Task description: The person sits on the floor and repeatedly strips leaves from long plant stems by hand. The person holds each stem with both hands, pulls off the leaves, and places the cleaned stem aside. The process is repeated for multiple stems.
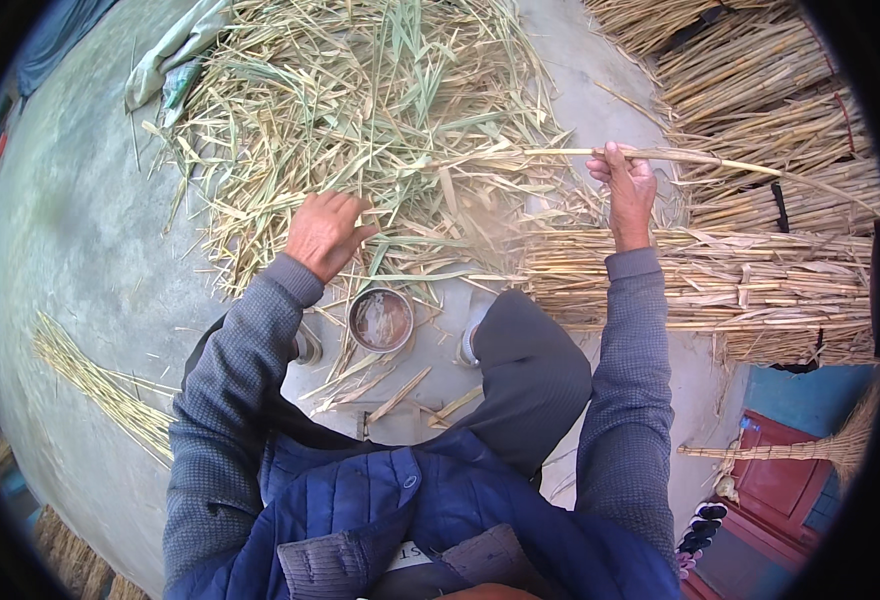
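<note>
pinching a stalk (698, 156), right fingers (600, 168) hover near bundles (750, 262), left fingers (345, 203) loosely spread over leaves (360, 100).

Light is soft; edges bow into black.

Left hand (326, 235): back uppermost, fingers loosely bent, thumb standing apart on the inner side. Left forearm (228, 385): slanting to the hand from behind and to its left. Right hand (626, 190): well to the right of the left hand and farther forward, digits bent together in a pinching grip. Right forearm (620, 375): nearly straight behind its hand.
</note>
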### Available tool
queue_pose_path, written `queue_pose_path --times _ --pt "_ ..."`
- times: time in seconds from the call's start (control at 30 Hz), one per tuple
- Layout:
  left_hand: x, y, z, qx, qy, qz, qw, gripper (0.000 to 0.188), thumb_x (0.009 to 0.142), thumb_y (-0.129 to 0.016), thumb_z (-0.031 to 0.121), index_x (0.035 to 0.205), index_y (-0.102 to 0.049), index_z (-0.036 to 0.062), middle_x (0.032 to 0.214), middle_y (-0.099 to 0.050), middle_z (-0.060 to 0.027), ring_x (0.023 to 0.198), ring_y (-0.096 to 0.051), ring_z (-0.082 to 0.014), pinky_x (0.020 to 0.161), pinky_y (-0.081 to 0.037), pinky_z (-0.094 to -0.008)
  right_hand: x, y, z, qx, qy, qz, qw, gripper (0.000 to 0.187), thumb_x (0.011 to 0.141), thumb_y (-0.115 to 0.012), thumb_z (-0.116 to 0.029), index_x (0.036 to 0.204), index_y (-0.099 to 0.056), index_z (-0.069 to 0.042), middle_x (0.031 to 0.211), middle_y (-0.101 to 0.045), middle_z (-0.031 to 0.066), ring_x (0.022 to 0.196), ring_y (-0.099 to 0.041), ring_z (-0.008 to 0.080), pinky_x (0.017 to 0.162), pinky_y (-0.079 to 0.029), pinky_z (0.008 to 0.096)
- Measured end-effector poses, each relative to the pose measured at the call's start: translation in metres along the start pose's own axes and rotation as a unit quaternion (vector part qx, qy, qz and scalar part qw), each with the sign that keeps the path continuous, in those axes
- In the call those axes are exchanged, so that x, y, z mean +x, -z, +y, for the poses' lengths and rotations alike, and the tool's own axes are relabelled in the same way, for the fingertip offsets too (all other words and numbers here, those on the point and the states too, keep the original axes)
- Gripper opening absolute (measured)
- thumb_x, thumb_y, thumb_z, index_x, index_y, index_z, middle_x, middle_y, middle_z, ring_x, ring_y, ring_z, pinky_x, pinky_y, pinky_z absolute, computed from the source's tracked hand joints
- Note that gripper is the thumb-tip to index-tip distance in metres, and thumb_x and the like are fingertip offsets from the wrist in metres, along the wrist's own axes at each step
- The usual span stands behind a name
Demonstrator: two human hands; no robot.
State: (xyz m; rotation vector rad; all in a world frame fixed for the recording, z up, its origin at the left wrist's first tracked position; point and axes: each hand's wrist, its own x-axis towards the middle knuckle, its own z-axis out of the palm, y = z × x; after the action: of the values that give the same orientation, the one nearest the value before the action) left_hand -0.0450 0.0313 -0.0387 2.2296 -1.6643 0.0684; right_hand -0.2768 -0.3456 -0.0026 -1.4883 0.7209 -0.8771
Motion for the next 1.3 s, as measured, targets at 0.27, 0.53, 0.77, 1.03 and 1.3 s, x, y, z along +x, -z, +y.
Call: queue_pose_path --times 0.27,0.53,0.77,1.03,1.3 --pt "0.026 0.069 -0.009 -0.016 -0.024 0.154 0.988 0.042 0.080 -0.078 0.033 0.114 -0.068 0.0116 0.098 -0.071 -0.0047 0.094 -0.063 -0.0224 0.083 -0.042 -0.0363 -0.094 -0.138 -0.103 0.048 0.086 -0.052 0.994 0.023 0.098 -0.065 -0.021 0.102 -0.058 0.001 0.077 -0.069 0.0115 0.067 -0.069 0.0149 0.061 -0.056 0.0243" --pt "-0.003 0.065 -0.046 -0.214 0.034 0.220 0.951 0.021 0.082 -0.080 0.019 0.098 -0.073 0.0064 0.083 -0.070 -0.0042 0.077 -0.061 -0.0176 0.077 -0.043 -0.0333 -0.113 -0.179 -0.096 0.056 0.081 -0.037 0.994 0.029 0.098 -0.066 -0.026 0.098 -0.059 0.002 0.075 -0.067 0.0107 0.064 -0.068 0.0158 0.059 -0.057 0.0264" --pt "-0.006 0.103 -0.109 -0.556 0.233 0.355 0.715 0.014 0.093 -0.070 0.012 0.097 -0.065 0.0002 0.087 -0.074 -0.0093 0.077 -0.068 -0.0134 0.077 -0.055 -0.0274 -0.099 -0.180 -0.063 0.053 0.006 -0.010 0.999 0.032 0.097 -0.067 -0.028 0.099 -0.060 0.003 0.077 -0.067 0.0114 0.065 -0.069 0.0162 0.059 -0.057 0.0257" --pt "0.012 0.052 -0.112 0.127 0.153 0.079 0.977 0.029 0.085 -0.071 0.036 0.093 -0.065 0.0081 0.086 -0.070 -0.0086 0.087 -0.060 -0.0271 0.081 -0.039 -0.0432 -0.104 -0.203 -0.040 0.066 -0.005 -0.061 0.996 0.032 0.098 -0.066 -0.030 0.099 -0.059 0.001 0.081 -0.068 0.0119 0.070 -0.070 0.0170 0.063 -0.059 0.0267" --pt "0.050 0.050 -0.037 -0.264 -0.012 0.109 0.958 0.020 0.086 -0.073 0.031 0.088 -0.075 0.0109 0.081 -0.071 -0.0061 0.079 -0.064 -0.0255 0.079 -0.044 -0.0368 -0.115 -0.237 -0.019 0.077 -0.054 -0.132 0.987 0.027 0.099 -0.064 -0.026 0.100 -0.059 0.001 0.084 -0.069 0.0105 0.071 -0.069 0.0132 0.062 -0.054 0.0227"
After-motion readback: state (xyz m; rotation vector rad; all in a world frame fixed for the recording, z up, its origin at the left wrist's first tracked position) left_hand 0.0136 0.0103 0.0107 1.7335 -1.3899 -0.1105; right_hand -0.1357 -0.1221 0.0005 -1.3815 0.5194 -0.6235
